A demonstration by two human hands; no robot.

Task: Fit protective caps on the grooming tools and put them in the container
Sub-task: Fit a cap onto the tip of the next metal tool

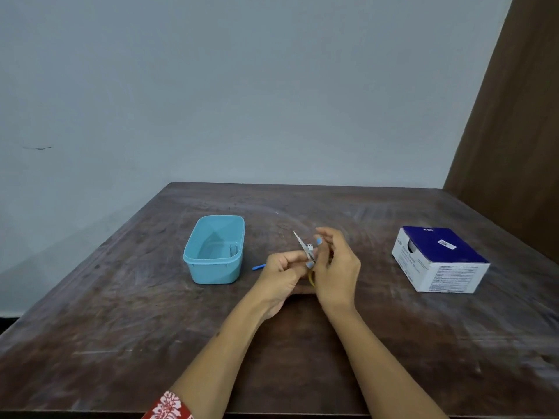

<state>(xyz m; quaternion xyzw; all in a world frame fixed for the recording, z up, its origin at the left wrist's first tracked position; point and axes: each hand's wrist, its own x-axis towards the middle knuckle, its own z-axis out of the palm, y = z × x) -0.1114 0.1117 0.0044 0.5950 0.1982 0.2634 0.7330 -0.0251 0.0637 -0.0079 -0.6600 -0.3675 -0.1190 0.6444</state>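
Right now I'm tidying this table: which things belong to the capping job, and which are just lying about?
Job:
scissors, held by left hand and right hand
blue tub
blue tool beside the tub

Lying about:
box, apart on the right

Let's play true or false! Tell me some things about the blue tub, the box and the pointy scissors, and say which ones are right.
1. The light blue container holds a pile of tools. False: it looks nearly empty.
2. Both hands hold the small scissors above the table. True: the left hand and right hand meet around them.
3. The scissor blades wear a cap. False: the metal tip is bare.
4. The blue and white box sits on the person's right. True.
5. A small blue stick lies between container and hands. True.
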